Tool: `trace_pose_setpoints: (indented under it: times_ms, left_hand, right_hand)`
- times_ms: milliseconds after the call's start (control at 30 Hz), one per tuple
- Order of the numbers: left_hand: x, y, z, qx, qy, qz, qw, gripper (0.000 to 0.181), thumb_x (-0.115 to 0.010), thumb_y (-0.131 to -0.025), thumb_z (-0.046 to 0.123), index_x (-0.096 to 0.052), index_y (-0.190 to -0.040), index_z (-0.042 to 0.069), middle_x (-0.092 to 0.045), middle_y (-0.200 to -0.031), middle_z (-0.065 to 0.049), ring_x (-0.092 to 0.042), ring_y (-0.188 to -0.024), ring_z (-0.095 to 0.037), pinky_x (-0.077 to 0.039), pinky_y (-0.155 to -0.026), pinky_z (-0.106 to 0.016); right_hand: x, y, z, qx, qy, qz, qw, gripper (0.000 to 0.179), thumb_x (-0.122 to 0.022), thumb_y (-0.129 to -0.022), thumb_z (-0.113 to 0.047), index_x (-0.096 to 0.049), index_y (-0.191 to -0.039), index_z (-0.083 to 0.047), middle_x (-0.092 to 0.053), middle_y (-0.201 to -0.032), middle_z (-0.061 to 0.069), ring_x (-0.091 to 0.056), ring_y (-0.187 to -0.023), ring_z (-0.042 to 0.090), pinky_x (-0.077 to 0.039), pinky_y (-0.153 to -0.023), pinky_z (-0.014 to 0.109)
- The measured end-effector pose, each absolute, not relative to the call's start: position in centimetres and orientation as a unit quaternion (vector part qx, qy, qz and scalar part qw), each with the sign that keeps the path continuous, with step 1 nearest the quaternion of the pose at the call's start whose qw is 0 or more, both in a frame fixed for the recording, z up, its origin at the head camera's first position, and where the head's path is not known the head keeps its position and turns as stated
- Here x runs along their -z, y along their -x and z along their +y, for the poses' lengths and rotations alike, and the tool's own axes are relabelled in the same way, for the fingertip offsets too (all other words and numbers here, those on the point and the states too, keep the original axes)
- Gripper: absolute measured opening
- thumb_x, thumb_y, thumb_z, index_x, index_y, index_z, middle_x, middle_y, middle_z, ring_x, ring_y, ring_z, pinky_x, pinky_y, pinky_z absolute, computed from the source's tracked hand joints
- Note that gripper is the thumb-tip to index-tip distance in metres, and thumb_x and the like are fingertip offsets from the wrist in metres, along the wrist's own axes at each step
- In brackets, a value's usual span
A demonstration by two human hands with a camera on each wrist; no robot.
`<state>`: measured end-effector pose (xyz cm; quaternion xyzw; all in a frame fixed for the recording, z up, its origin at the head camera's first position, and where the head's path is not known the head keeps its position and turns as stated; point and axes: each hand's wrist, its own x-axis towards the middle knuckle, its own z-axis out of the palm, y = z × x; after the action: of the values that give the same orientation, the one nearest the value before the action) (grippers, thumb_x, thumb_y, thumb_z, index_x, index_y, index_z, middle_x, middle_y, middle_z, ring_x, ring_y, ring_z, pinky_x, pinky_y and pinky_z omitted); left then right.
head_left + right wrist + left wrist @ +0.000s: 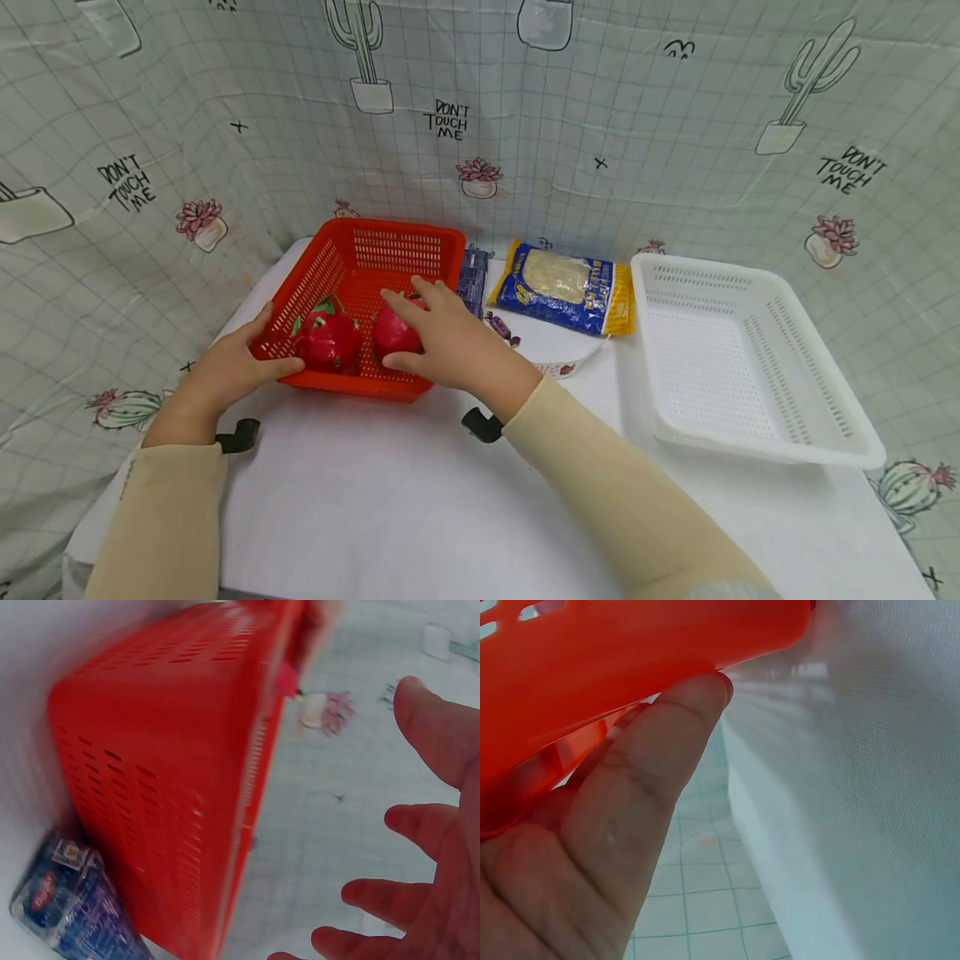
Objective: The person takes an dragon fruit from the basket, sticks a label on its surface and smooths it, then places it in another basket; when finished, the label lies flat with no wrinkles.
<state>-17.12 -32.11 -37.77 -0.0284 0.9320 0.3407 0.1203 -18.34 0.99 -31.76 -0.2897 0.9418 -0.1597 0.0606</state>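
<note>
A red plastic basket (360,385) with slotted walls stands at the left of the white table. Two dragon fruits lie in it: a left dragon fruit (328,340) with green tips, and a right dragon fruit (393,332), partly hidden by my right hand. My left hand (231,367) grips the basket's near left corner, thumb at the front and fingers along the left side; the left wrist view shows a digit (641,765) against its red rim. Above the basket's right side is my right hand (457,337), its fingers spread and apart from the basket wall in the right wrist view.
A blue package (472,282) stands beside the basket's right wall. Further right lie a blue and yellow food bag (562,287), a purple wrapped candy (501,327) and a pale strip (558,369). A white basket (765,450) occupies the right side. Printed cloth (562,108) hangs behind.
</note>
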Motion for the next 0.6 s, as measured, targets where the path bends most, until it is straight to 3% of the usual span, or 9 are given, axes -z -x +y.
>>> trace_pose_setpoints:
  times_ms: [367,600]
  left_hand:
    - [37.8,17.1,-32.2,-0.344,0.017,0.931,0.117,0.116,-0.072,-0.091,0.066,0.005,-0.169,0.03,-0.014,-0.173,-0.035,-0.024,-0.153,-0.06,-0.034,-0.116,-0.079]
    - [37.8,17.1,-32.2,-0.345,0.018,0.931,0.115,0.116,-0.073,-0.091,0.067,0.005,-0.169,0.03,-0.014,-0.172,-0.036,-0.025,-0.152,-0.061,-0.034,-0.116,-0.079]
  right_hand:
    - [31.9,21.0,-1.5,0.116,0.282,0.946,0.113,0.09,-0.071,-0.096,-0.059,-0.026,-0.17,-0.034,-0.019,-0.178,0.012,-0.022,-0.164,0.044,-0.041,-0.124,0.058]
    - [32.1,22.2,-2.2,0.114,0.285,0.941,0.145,0.089,-0.073,-0.096,-0.057,-0.029,-0.169,-0.033,-0.022,-0.178,0.012,-0.028,-0.163,0.038,-0.04,-0.126,0.054]
